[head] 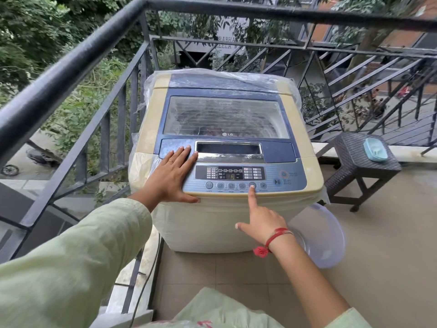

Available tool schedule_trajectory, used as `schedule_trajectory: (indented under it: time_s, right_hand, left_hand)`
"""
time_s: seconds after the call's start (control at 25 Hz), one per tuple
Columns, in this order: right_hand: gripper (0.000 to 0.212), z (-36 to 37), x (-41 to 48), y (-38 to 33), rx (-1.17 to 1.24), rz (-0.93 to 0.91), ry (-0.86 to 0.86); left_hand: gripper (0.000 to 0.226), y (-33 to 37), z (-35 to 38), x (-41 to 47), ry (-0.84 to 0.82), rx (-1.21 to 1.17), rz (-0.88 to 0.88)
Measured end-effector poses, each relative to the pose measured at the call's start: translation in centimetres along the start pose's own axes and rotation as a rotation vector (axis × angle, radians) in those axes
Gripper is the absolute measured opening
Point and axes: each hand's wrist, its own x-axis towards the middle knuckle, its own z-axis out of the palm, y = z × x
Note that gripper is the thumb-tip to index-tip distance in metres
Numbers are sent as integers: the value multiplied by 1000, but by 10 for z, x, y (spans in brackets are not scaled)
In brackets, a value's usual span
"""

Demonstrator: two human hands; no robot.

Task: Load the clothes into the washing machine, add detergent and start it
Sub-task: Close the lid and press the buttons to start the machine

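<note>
Now we brace our left hand (173,172) flat, fingers spread and holding nothing, on the washer (227,162) panel's left end, so it keeps steady while our right hand (260,218), forefinger out and the rest curled on nothing, presses a panel button (252,185). Lid (225,117) shut, the washer faces us, panel running left to right.

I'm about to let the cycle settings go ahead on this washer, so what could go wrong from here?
1. The right hand presses one round button in a tight row; a slip could hit a neighbour and change the programme.
2. The left hand lies flat beside the control panel and might brush a key.
3. The start/pause button looks untouched, so the machine may not be running yet.
</note>
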Motion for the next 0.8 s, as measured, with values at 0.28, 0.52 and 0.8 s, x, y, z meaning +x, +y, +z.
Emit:
schedule_trajectory:
  time_s: [0.28,0.52,0.8]
  right_hand:
    - [95,-3,-2,13,-22,61,40]
    - [80,-5,8,-7,-341,132,76]
    - [83,-7,10,0,-228,35,77]
  left_hand:
    - [130,1,0,0,10,-7,-3]
    - [130,1,-1,-1,3,-2,-5]
    - [129,1,-1,-3,9,-11,-3]
